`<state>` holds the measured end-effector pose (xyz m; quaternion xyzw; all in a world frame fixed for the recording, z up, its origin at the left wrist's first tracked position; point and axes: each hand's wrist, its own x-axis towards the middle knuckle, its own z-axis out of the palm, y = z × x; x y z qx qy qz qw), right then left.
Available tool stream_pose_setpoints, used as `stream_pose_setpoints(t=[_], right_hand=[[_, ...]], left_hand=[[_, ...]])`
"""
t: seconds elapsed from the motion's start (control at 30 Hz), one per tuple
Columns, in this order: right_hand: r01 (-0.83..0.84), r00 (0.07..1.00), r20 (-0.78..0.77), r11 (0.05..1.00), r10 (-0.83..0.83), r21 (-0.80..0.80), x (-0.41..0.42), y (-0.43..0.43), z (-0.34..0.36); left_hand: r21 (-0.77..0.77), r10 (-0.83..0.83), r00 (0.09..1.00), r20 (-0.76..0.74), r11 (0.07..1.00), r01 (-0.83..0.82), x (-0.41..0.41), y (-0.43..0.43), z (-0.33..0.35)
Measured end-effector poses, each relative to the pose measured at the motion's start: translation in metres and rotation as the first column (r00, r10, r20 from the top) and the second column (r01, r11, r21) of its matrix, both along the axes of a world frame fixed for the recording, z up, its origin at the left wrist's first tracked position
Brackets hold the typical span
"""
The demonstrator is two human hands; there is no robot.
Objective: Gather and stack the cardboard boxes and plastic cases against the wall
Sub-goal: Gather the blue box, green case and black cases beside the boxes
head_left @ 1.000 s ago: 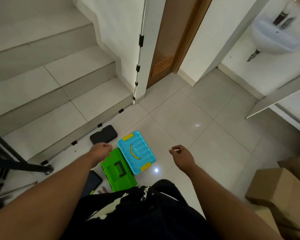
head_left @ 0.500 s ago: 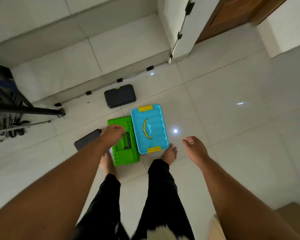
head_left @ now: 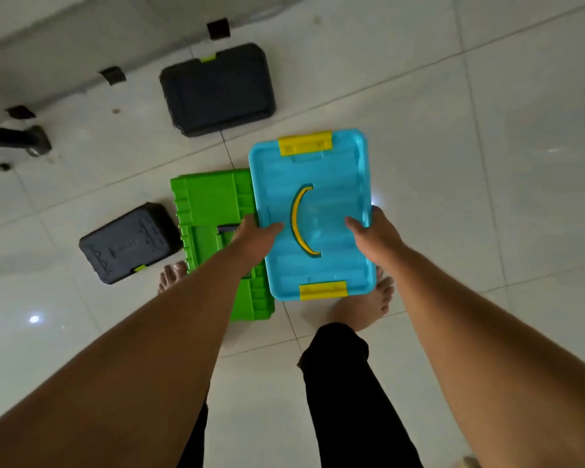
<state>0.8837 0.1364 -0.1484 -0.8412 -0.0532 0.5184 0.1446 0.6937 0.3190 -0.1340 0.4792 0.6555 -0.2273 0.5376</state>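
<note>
At the far left a black metal leg [head_left: 14, 140] rests on the floor [head_left: 487, 163], below the step edge [head_left: 65, 45]. A small dark case [head_left: 129, 243] lies flat near the left foot [head_left: 171, 275], just beside the green case [head_left: 213, 204]. A larger dark case [head_left: 217, 89] lies close to the step. The left grip [head_left: 254, 236] clasps the left long edge of the blue case [head_left: 318, 184], thumb on the lid and fingers tucked beneath. This case overlaps the green case's right edge. The right grip [head_left: 374, 231] clasps the opposite long edge the same way. Right of the blue case, plain floor tiles run out to the frame edge.
</note>
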Motion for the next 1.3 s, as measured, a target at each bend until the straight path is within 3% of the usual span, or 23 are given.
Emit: stream_pose_setpoints(t=[0.1, 0.23, 0.47, 0.7, 0.83, 1.03, 1.3], right_hand=[[0.057, 0.994, 0.098, 0.998, -0.058, 0.012, -0.01, -0.002, -0.015], [0.136, 0.971, 0.19, 0.988, -0.146, 0.069, -0.019, -0.017, 0.031], [0.306, 0.903, 0.288, 0.948, -0.317, 0.084, -0.025, -0.032, 0.211], [0.481, 0.726, 0.434, 0.845, -0.533, 0.234, -0.062, -0.036, 0.429], [0.61, 0.523, 0.483, 0.704, -0.702, 0.363, -0.117, -0.05, 0.543], [0.776, 0.085, 0.495, 0.369, -0.865, 0.511, -0.247, -0.065, 0.657], [0.79, -0.333, 0.46, 0.024, -0.823, 0.613, -0.394, -0.138, 0.733]], left_hand=[[0.042, 0.005, 0.999, 0.041, 0.999, -0.007, -0.002, -0.005, -0.008], [0.161, -0.055, 0.997, 0.052, 0.986, 0.045, 0.005, -0.017, 0.032], [0.311, -0.193, 0.971, 0.139, 0.94, 0.142, 0.036, -0.029, 0.201], [0.437, -0.388, 0.87, 0.305, 0.869, 0.234, 0.029, -0.027, 0.399], [0.495, -0.54, 0.715, 0.444, 0.813, 0.307, 0.011, -0.023, 0.496], [0.587, -0.715, 0.371, 0.592, 0.699, 0.409, -0.02, -0.042, 0.597], [0.559, -0.733, -0.026, 0.68, 0.496, 0.664, -0.081, -0.148, 0.689]])
